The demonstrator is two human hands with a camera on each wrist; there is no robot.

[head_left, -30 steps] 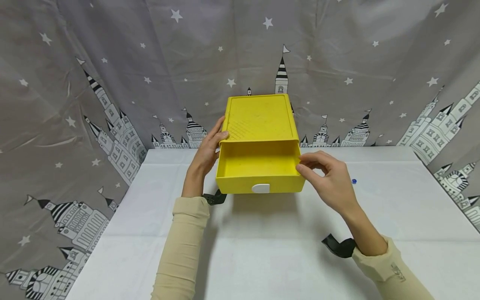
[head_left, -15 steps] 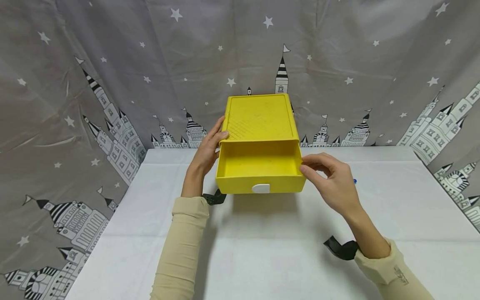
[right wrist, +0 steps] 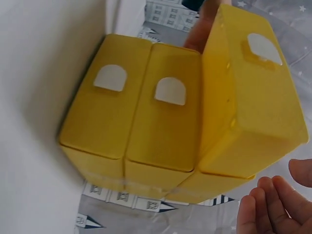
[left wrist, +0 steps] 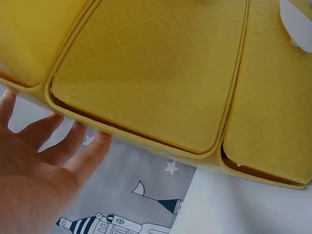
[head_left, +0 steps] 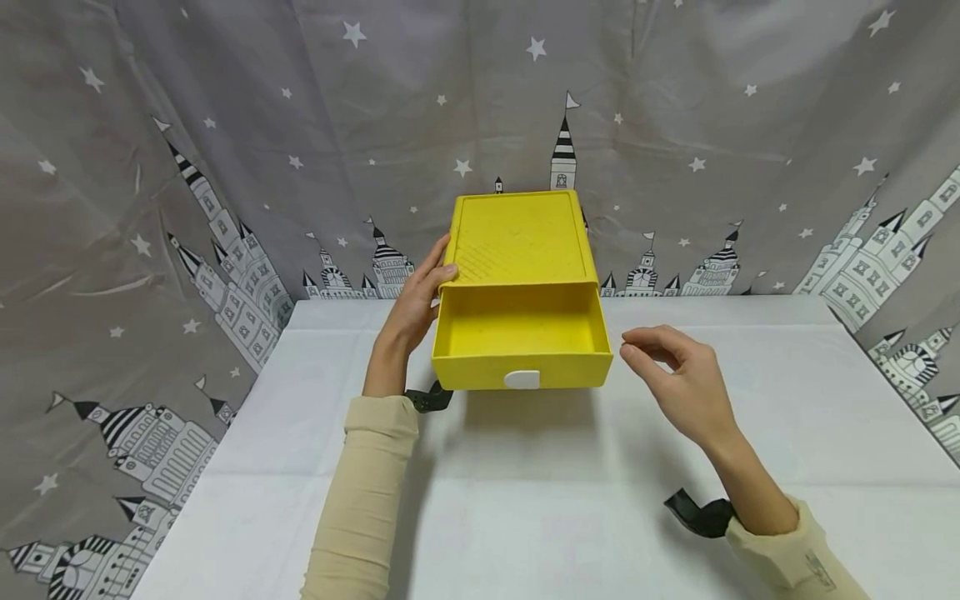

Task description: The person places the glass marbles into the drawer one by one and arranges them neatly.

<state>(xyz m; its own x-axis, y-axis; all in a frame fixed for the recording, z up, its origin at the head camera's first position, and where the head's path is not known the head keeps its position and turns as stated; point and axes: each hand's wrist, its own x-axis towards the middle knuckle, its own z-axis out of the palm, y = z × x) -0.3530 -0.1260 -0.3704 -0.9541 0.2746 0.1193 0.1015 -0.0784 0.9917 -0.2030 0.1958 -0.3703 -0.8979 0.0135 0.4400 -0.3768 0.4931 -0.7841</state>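
Note:
A yellow drawer cabinet (head_left: 521, 237) stands on the white table. Its top drawer (head_left: 522, 372) is pulled out, with a bare yellow floor and a white handle on the front. My left hand (head_left: 411, 308) rests against the cabinet's left side, thumb at the top edge; in the left wrist view its straight fingers (left wrist: 92, 151) touch the side. Right of the drawer, apart from it, my right hand (head_left: 678, 379) hovers with thumb and fingertips close together. The right wrist view shows nothing between that hand's relaxed, slightly bent fingers (right wrist: 275, 200).
Two pushed-in drawers with a white handle (right wrist: 170, 91) each sit below the top one. White cloth covers the table (head_left: 517, 517). Behind hangs a grey curtain (head_left: 675, 125) printed with castles and stars. A black strap (head_left: 701, 514) hangs at my right wrist.
My right hand has moved off the drawer's right wall, rightward and slightly toward me. The small blue object seen earlier on the table is now out of sight. Left hand and cabinet stay put.

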